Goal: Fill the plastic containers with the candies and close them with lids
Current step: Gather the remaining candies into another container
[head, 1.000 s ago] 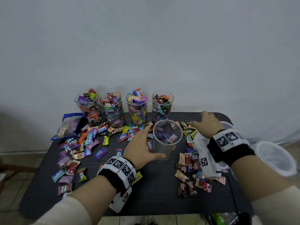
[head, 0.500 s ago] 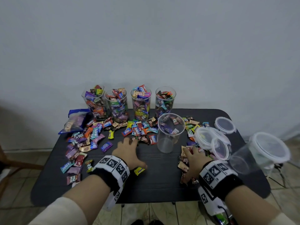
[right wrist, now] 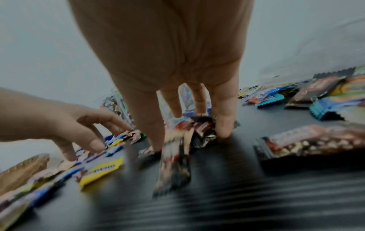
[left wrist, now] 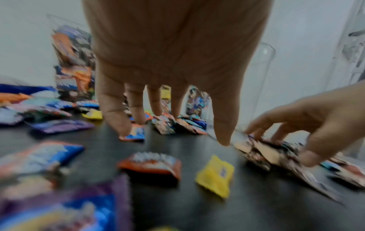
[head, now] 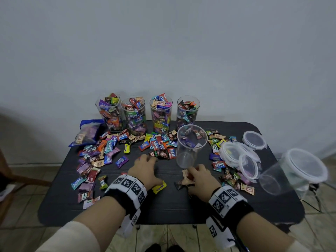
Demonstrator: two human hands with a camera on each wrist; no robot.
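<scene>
An empty clear plastic container (head: 190,144) stands mid-table on the black table (head: 163,206). Behind it, four containers (head: 133,115) packed with candies line the back edge. Loose wrapped candies (head: 101,155) lie spread to the left and behind. My left hand (head: 145,160) is in front of the empty container, fingers spread, tips touching an orange-blue candy (left wrist: 134,134). My right hand (head: 195,171), just right of it, grips a bunch of brown and red candies (right wrist: 189,129) between thumb and fingers against the tabletop. A yellow candy (head: 159,187) lies by my left wrist.
Several clear lids (head: 236,151) are stacked at the right, one more (head: 254,140) farther back. A lidded empty container (head: 298,171) lies on its side at the table's right edge. A blue candy bag (head: 87,133) sits at the back left. More candies (head: 234,177) lie right.
My left hand let go of the empty container and drew back toward me onto loose candies. My right hand came from the far right to the near middle and closed on a bunch of candies.
</scene>
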